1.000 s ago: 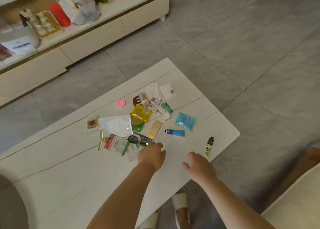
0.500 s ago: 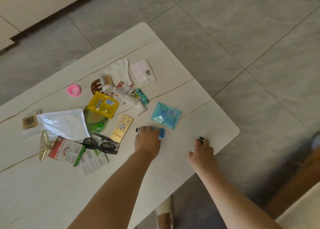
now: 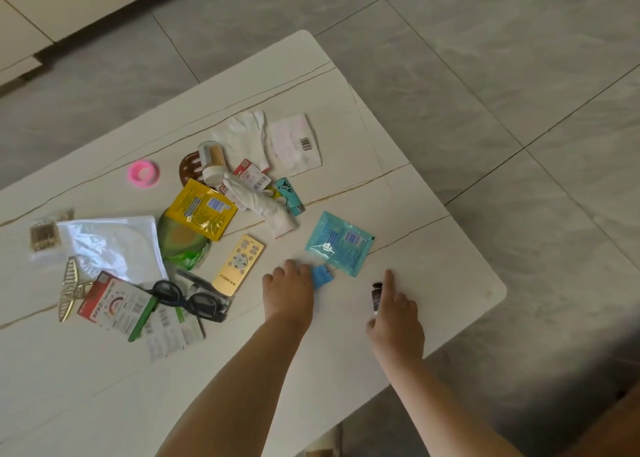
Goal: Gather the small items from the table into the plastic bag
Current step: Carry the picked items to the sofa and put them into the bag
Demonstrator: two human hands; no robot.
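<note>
near the table's [image 3: 433, 186] right edge, our left hand [image 3: 289, 294] curls over the blue tube [image 3: 322, 275], our right hand [image 3: 396, 318] pinches the dark-capped tube [image 3: 376, 295]; we should lift both cleanly.

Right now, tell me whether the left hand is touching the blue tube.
Touching. The head view shows the left hand lying over the blue tube, its fingers covering most of it; only the tube's blue end sticks out.

A white table [image 3: 433, 186] with thin gold veins stands on grey floor tiles [image 3: 485, 58] and bears a pink ring [image 3: 143, 173], yellow packet [image 3: 201, 209], remote [image 3: 238, 264], blue sachet [image 3: 339, 243], sunglasses [image 3: 187, 299] and clear bag [image 3: 110, 245].
</note>
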